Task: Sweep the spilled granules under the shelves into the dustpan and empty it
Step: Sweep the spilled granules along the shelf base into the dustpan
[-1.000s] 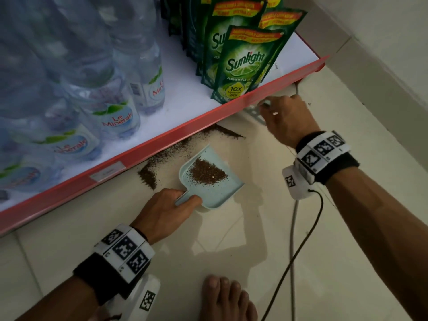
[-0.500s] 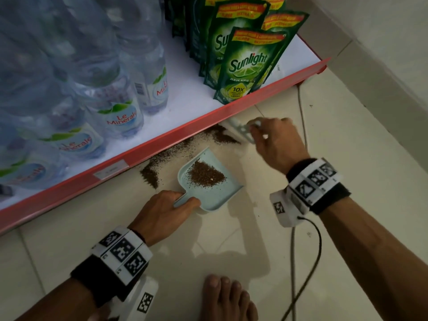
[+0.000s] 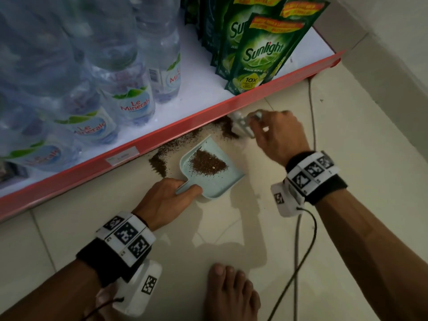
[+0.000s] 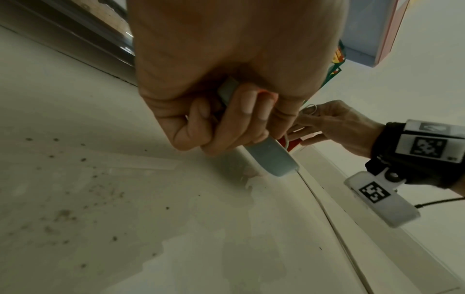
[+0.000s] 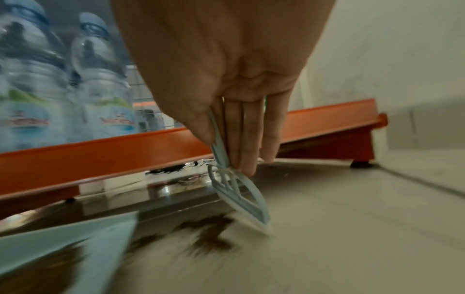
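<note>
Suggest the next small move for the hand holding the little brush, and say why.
Probably draw the small pale-blue hand brush leftwards, pushing the dark brown granule pile into the light-blue plastic dustpan. The right hand has the bristles down behind that pile, and the left hand holds the pan's open edge towards it.

The brush (image 5: 239, 199) was motion-blurred in the right wrist view, its bristles smeared white against the granules (image 5: 208, 232); in the head view most of its handle hid inside the right hand (image 3: 278, 135). The left hand (image 4: 226, 111) covered most of the dustpan (image 4: 269, 157) handle. The bottles (image 3: 76, 72) ran off the head view's left edge, blurred. The shelf (image 3: 162, 137) hid whatever granules lay beneath it.
</note>
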`<action>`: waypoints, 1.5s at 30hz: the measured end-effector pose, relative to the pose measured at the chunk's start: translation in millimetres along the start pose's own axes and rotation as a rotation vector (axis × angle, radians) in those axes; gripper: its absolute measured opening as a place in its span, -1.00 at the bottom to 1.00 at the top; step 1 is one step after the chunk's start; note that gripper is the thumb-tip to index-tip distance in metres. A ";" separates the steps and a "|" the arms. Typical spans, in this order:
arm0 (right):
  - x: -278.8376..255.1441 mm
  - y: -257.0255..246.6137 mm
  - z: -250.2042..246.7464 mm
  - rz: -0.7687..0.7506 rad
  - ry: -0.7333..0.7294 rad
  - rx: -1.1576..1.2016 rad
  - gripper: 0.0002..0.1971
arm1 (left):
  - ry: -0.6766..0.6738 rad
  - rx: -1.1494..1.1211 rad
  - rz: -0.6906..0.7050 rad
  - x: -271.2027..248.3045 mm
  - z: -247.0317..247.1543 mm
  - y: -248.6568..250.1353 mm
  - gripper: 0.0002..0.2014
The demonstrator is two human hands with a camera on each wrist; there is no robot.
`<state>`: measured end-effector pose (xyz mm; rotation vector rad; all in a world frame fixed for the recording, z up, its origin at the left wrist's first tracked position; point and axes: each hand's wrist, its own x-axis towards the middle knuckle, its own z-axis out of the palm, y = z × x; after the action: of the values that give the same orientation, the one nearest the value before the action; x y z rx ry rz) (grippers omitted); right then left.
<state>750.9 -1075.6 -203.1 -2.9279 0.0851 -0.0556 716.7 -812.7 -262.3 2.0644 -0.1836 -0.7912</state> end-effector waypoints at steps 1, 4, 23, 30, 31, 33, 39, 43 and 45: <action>7.1 8.7 -3.6 0.049 0.017 -0.078 -0.67 | 0.003 0.000 -0.009 -0.9 -1.2 -1.9 -0.61; 31.1 30.6 -4.9 0.221 0.012 -0.253 -0.65 | 0.017 -0.005 -0.034 -3.0 -4.2 -6.9 -0.61; 0.3 5.5 10.6 -0.205 0.059 0.057 -0.71 | 0.010 -0.035 -0.039 -18.5 -2.4 -8.5 -0.62; 17.9 13.9 15.2 0.132 -0.067 -0.085 -0.70 | 0.012 -0.001 -0.033 -16.4 1.7 -3.9 -0.62; 14.1 4.9 19.1 0.091 -0.100 -0.044 -0.70 | 0.009 0.003 -0.037 -16.1 2.5 -3.0 -0.61; 1.3 -15.8 25.7 -0.018 -0.158 0.039 -0.70 | 0.000 -0.009 -0.048 -16.2 3.0 -2.3 -0.61; -7.4 -21.8 9.2 -0.098 -0.006 0.119 -0.72 | 0.006 -0.023 -0.066 -18.4 -0.3 -7.5 -0.61; 11.1 14.9 -4.2 0.166 0.032 -0.146 -0.72 | -0.002 -0.045 -0.077 -20.3 -1.9 -8.1 -0.61; 14.6 19.1 -0.1 0.296 -0.041 -0.189 -0.70 | -0.004 -0.046 -0.076 -19.9 -1.5 -8.1 -0.61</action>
<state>764.4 -1095.1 -206.7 -3.0654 0.5431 0.0628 700.6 -798.7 -258.8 2.0363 -0.0892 -0.8386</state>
